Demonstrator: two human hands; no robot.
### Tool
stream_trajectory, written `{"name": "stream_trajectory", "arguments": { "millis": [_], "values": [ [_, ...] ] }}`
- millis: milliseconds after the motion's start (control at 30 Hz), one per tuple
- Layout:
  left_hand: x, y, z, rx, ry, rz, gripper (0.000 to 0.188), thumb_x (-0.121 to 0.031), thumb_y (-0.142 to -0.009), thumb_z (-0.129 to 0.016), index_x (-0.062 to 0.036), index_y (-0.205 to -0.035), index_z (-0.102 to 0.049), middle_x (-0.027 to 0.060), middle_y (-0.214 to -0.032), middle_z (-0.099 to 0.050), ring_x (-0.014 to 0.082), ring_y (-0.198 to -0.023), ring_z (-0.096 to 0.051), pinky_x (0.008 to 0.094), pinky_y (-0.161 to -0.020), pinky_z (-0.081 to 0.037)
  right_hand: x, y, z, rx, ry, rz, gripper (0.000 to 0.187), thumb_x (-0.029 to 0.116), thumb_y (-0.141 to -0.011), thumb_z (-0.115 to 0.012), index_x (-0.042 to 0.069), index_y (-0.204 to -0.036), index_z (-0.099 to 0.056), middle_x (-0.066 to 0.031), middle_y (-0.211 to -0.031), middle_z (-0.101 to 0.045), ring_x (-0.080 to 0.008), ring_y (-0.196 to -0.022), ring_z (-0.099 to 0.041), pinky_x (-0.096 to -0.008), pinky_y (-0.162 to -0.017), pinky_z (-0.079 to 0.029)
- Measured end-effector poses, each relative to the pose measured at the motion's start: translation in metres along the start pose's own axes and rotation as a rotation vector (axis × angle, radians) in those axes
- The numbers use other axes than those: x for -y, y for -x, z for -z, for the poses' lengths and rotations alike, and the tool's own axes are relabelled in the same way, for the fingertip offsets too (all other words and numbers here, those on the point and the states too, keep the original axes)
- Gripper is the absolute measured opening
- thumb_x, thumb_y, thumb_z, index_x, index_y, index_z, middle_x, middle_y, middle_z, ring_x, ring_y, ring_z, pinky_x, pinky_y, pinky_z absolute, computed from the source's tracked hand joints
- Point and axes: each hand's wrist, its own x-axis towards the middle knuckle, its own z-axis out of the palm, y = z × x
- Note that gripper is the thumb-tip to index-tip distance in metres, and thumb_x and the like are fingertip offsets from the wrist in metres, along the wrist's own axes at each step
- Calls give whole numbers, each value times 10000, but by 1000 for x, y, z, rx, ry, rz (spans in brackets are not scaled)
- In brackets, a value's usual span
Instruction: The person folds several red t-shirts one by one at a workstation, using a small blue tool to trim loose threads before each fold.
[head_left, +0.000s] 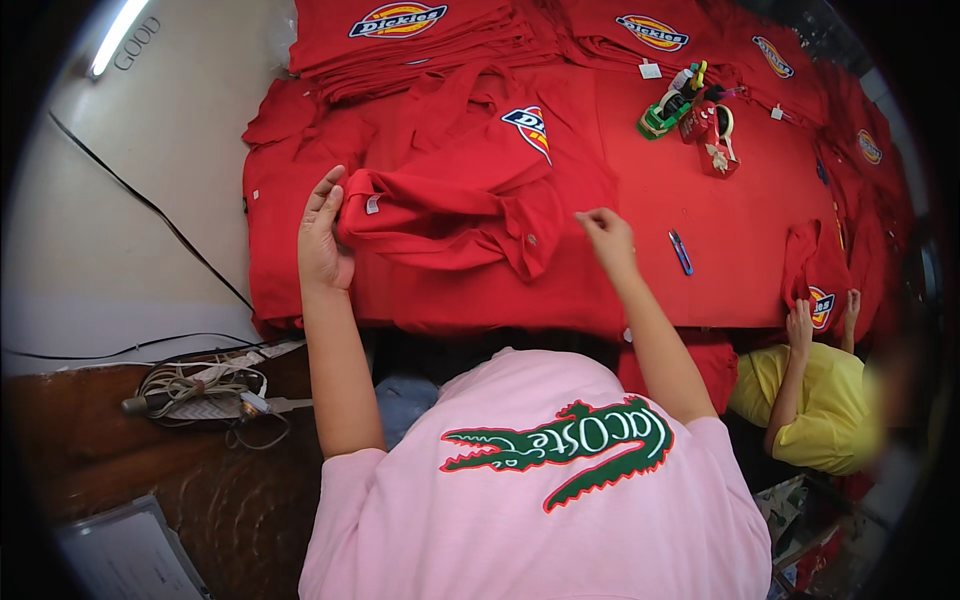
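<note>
The red garment (445, 215) is located on the worktop (640, 205) directly in front of the person, with its near portion raised in loose folds and a small white label (372, 204) exposed near its left edge. The left hand (325, 243) is at that edge, touching the fabric; its fingers are extended, not closed around the cloth. The right hand (609, 243) is positioned just right of the raised folds, apart from them, with fingers curled and fingertips together; whether it pinches anything small cannot be determined. Blue snips (681, 253) lie to the right of this hand. A green tape dispenser (660, 118) and a red tape dispenser (719, 155) stand side by side farther back. Folded red garments (425, 68) are stacked along the far side. At right, a co-worker in a yellow top (822, 405) handles another red garment (815, 262).
</note>
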Motion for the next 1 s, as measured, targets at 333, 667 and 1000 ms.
{"name": "stream_trajectory", "arguments": {
  "millis": [333, 667, 1000],
  "values": [
    [13, 34, 5, -88, 8, 38, 377, -53, -1026, -513, 25, -1384, -600, 118, -1250, -713, 186, -1142, -683, 345, -1035, -532, 6, 60, -61, 181, 675, 343, 398, 448, -873, -760, 72, -945, -651, -127, -967, -676, -356, -871, -709, -490, -723, -565],
    [15, 33, -1, 95, 37, 137, 628, -350, -1033, -380, 61, -1493, -493, 150, -1314, -695, 180, -978, -698, 349, -890, -559, 7, 67, -67, 333, 672, 374, 336, 325, -872, -757, 73, -1072, -662, -133, -1008, -650, -347, -929, -682, -484, -769, -557],
    [55, 59, -47, 99, 2, 168, 557, -256, -1042, -461, 66, -1495, -485, 113, -1239, -714, 189, -1042, -691, 388, -943, -577, -98, 39, 113, -432, 1092, 126, 458, 219, -911, -732, 52, -1323, -620, -161, -1235, -608, -360, -1120, -606, -455, -939, -516]
  ]
}}
